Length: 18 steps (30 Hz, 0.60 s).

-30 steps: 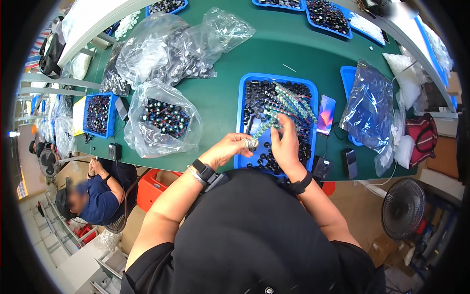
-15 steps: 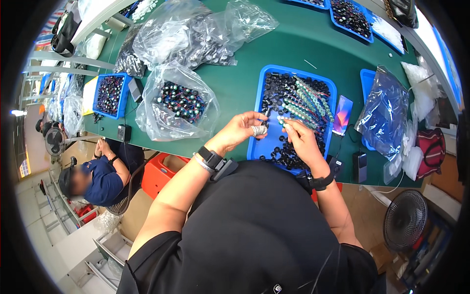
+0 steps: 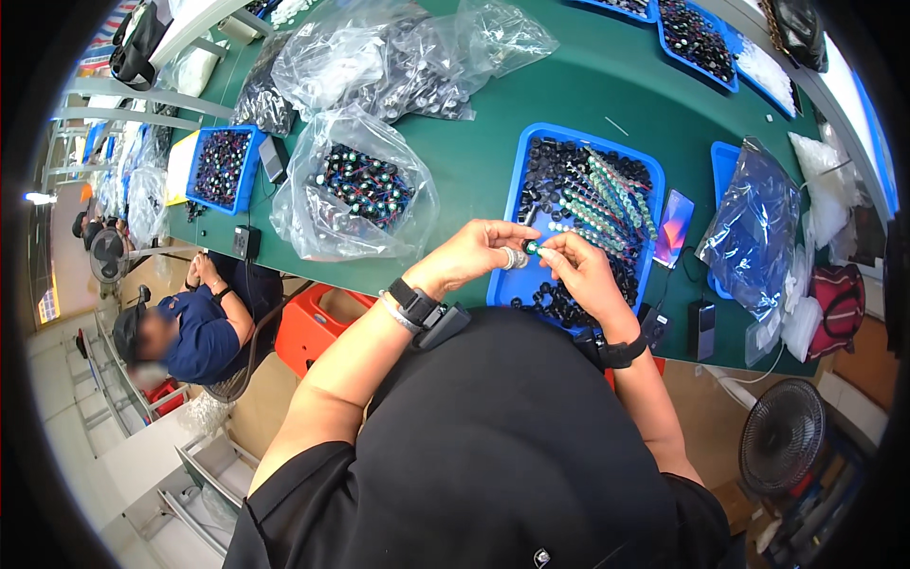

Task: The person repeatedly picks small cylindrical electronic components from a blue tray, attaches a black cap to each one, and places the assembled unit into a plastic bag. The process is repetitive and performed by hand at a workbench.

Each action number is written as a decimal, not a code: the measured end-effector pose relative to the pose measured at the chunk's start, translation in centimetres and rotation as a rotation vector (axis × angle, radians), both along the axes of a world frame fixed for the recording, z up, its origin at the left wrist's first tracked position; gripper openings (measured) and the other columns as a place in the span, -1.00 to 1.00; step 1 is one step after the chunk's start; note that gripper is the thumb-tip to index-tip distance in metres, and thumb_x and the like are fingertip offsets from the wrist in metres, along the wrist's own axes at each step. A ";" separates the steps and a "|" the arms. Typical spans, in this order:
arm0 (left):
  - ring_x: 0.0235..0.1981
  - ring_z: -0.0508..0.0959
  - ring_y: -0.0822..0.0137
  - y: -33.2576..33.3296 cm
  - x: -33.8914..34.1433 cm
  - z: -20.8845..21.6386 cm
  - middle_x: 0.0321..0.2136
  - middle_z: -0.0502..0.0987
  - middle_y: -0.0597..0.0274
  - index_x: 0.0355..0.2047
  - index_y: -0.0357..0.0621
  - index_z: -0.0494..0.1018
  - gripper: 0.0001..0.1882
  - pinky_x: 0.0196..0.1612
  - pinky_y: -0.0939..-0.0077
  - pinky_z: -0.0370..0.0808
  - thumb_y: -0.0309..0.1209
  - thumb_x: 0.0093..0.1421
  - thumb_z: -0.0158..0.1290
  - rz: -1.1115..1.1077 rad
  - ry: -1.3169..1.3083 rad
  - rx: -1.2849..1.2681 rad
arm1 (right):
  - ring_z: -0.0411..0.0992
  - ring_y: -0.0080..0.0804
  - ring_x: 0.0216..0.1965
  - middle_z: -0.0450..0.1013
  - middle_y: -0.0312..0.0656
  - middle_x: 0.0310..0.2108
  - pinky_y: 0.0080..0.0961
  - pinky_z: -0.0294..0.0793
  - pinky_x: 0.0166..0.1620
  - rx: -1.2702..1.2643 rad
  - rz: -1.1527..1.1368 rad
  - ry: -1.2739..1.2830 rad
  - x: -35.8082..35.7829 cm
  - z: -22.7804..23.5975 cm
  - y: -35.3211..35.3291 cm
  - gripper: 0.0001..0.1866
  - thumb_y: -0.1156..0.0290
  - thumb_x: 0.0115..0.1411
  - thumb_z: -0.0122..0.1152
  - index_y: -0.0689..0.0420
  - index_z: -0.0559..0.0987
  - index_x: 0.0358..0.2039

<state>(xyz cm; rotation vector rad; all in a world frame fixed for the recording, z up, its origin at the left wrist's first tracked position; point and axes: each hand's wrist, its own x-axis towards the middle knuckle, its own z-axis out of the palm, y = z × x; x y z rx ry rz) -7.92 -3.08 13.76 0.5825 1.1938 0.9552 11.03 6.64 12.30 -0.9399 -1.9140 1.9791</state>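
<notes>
Over the near part of a blue tray (image 3: 519,175), my two hands meet with fingers bent in. My left hand (image 3: 474,256), a ring on one finger, pinches a small black round cap (image 3: 527,244). Thumb and forefinger of my right hand (image 3: 583,273) close on a small green round piece (image 3: 534,250) that touches the cap. Whether the piece sits inside the cap cannot be told. Loose black caps (image 3: 547,204) lie in the tray, along with a bundle of green round pieces on red and dark wires (image 3: 607,194).
An open clear bag (image 3: 368,185) of wired pieces stands left of the tray, with larger bags (image 3: 379,66) behind. A phone (image 3: 673,228), a dark plastic bag (image 3: 754,223) and a fan (image 3: 782,436) are at right. Another person (image 3: 204,322) sits at left.
My hands have come together, bringing the green piece from apart to touching the black cap. The whole view has shifted slightly, moving the table things a little rightward.
</notes>
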 end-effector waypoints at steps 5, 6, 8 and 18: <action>-0.20 0.49 0.49 -0.1 0.1 -0.9 -0.23 0.52 0.21 0.04 -0.30 0.39 -0.53 -0.05 0.60 0.40 -0.60 0.07 0.08 -0.003 0.019 -0.017 | 0.42 -0.57 -0.49 0.50 -0.21 -0.49 -0.58 0.39 -0.42 0.082 0.023 -0.030 0.2 -0.4 0.1 -0.83 0.40 0.17 0.19 0.25 0.51 -0.32; -0.20 0.49 0.49 -0.2 0.2 -0.9 -0.23 0.52 0.21 0.04 -0.30 0.39 -0.53 -0.05 0.60 0.40 -0.60 0.07 0.07 0.011 -0.005 -0.027 | 0.43 -0.55 -0.50 0.51 -0.20 -0.49 -0.57 0.39 -0.42 0.142 0.026 -0.037 0.2 -0.5 0.1 -0.83 0.40 0.16 0.20 0.25 0.51 -0.33; -0.20 0.49 0.49 -0.1 0.4 -0.9 -0.23 0.52 0.21 0.04 -0.30 0.39 -0.54 -0.05 0.60 0.40 -0.61 0.06 0.06 0.028 -0.023 -0.032 | 0.43 -0.50 -0.51 0.51 -0.17 -0.48 -0.55 0.38 -0.43 0.285 0.010 -0.021 0.2 0.0 -0.1 -0.85 0.42 0.14 0.22 0.25 0.52 -0.35; -0.24 0.49 0.51 0.1 0.9 -0.3 -0.27 0.53 0.25 0.00 -0.32 0.42 -0.59 -0.10 0.58 0.43 -0.55 0.10 0.12 0.015 0.100 -0.018 | 0.40 -0.60 -0.52 0.51 -0.20 -0.50 -0.58 0.37 -0.44 0.087 0.029 -0.077 0.2 -0.6 0.5 -0.87 0.43 0.16 0.18 0.24 0.53 -0.34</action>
